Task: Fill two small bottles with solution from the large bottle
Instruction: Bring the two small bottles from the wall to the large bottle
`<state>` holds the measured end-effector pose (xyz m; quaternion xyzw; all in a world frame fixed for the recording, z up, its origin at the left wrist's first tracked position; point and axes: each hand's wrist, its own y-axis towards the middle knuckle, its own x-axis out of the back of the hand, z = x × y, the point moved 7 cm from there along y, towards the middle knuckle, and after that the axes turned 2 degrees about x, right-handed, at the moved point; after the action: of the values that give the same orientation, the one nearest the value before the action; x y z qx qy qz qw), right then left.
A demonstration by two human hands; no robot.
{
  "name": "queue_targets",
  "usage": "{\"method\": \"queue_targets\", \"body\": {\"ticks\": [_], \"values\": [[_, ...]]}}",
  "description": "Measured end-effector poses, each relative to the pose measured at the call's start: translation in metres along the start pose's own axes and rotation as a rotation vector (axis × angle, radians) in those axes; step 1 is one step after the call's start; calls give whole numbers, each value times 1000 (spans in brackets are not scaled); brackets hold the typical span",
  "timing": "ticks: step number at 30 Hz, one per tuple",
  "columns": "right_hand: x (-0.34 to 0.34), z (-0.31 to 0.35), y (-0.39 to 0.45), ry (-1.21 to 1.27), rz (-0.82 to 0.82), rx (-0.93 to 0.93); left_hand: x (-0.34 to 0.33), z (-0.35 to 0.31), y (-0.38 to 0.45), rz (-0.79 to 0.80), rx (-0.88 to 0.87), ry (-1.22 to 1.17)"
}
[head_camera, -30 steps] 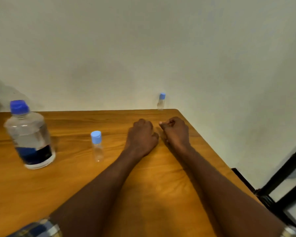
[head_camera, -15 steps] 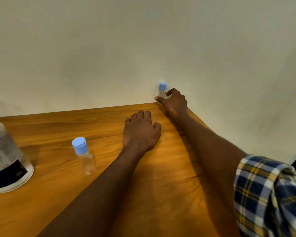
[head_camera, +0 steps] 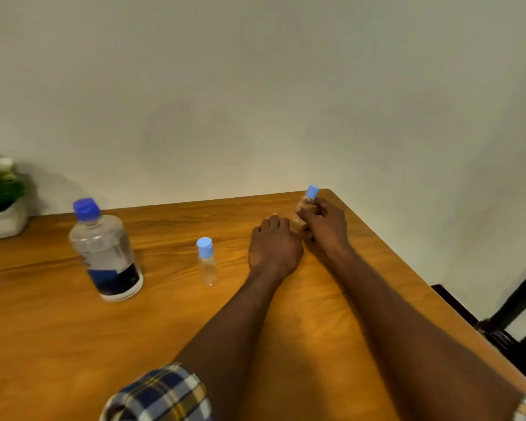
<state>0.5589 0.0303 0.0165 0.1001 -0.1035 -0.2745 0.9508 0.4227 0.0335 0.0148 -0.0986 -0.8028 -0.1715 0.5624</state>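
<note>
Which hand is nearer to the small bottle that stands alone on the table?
Left. The left hand rests just right of the standing small bottle, apart from it. The right hand is farther right, gripping the other small bottle.

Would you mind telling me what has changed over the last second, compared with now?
The right hand reached to the table's far corner, gripped the far small bottle and has drawn it back beside the left hand, which stayed resting on the table. The large bottle and the near small bottle stand capped where they were.
</note>
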Motion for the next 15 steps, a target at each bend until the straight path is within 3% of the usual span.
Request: {"method": "queue_targets", "body": {"ticks": [7,11,15], "values": [[-1,19,-88,67,-29,-37,9,21,-115,104,-40,0],[-25,40,-125,-40,71,69,26,53,-195,72,-51,15],[-55,44,-153,-69,147,37,44,90,-249,82,9,33]]}}
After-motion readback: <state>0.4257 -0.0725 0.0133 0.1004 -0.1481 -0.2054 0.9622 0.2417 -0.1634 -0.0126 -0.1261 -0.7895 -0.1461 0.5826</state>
